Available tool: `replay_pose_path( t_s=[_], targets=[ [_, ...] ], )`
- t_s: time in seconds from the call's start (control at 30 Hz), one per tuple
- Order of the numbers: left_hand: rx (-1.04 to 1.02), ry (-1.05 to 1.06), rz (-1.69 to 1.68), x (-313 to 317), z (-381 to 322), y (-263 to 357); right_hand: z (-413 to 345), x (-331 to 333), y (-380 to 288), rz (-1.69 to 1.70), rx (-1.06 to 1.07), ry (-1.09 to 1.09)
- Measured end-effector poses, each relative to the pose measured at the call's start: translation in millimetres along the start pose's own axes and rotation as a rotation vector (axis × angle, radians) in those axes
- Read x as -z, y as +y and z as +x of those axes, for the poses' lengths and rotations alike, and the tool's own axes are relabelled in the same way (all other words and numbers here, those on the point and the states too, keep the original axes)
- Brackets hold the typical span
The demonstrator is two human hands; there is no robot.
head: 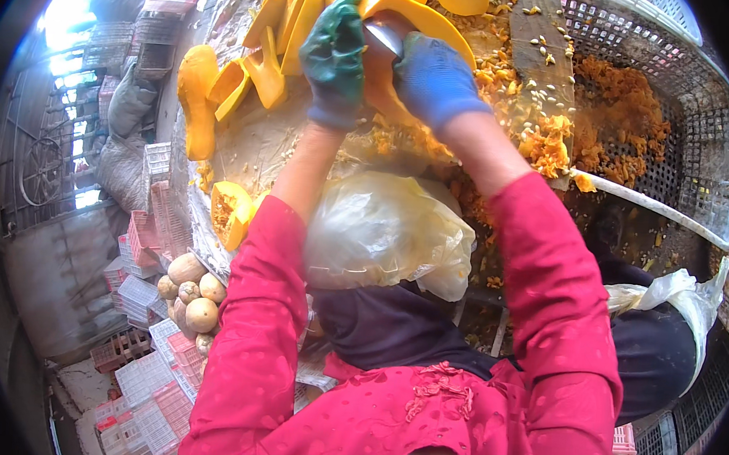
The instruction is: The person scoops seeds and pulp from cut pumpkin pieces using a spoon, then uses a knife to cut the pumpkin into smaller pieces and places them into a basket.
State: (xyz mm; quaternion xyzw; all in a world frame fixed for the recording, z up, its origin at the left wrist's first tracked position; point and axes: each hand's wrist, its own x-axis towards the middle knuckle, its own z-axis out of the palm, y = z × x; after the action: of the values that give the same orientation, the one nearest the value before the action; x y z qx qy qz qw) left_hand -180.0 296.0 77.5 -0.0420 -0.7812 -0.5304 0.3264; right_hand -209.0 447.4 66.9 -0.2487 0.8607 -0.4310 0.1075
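Note:
My left hand (335, 60), in a green-coated work glove with a blue cuff, is closed at the left edge of a cut orange squash piece (433, 22). My right hand (437, 80), in a blue knit glove, grips a shiny metal scraping tool (385, 37) whose handle is hidden by the fingers. The tool's blade lies against the hollow side of the squash piece, between both hands. Left of my left hand, several cut squash pieces (302, 30) lean together on the work table (249, 146). A squash half with seedy pulp (229, 212) rests by the table's near edge.
A plastic crate (702, 118) at right holds stringy orange pulp (619, 118). Seeds lie along a wooden board (543, 69) beside it. A plastic sheet (390, 229) covers my lap. Whole squashes (201, 314) and stacked plastic baskets (144, 380) stand at lower left.

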Motion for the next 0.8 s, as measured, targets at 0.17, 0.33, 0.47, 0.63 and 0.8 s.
replay_pose_path(
  t_s=[0.17,0.33,0.47,0.63,0.8],
  targets=[
    [0.184,0.009,-0.026,-10.2,-4.1,-1.2,-24.6,4.5,11.6,-0.626,-0.179,-0.413],
    [-0.083,0.005,0.268,-1.6,-5.9,-7.4,-40.0,30.8,15.0,-0.798,-0.095,-0.6],
    [-0.14,0.123,0.23,-6.2,-10.8,-10.2,-37.5,25.2,3.0,-0.486,-0.158,-0.361],
    [-0.044,0.247,0.536,-16.1,-2.7,-10.9,-54.3,7.9,25.0,-0.759,0.038,-0.666],
    [0.191,0.382,0.567,-0.4,6.6,-20.2,-56.2,4.5,48.4,-0.707,-0.159,-0.455]
  ],
)
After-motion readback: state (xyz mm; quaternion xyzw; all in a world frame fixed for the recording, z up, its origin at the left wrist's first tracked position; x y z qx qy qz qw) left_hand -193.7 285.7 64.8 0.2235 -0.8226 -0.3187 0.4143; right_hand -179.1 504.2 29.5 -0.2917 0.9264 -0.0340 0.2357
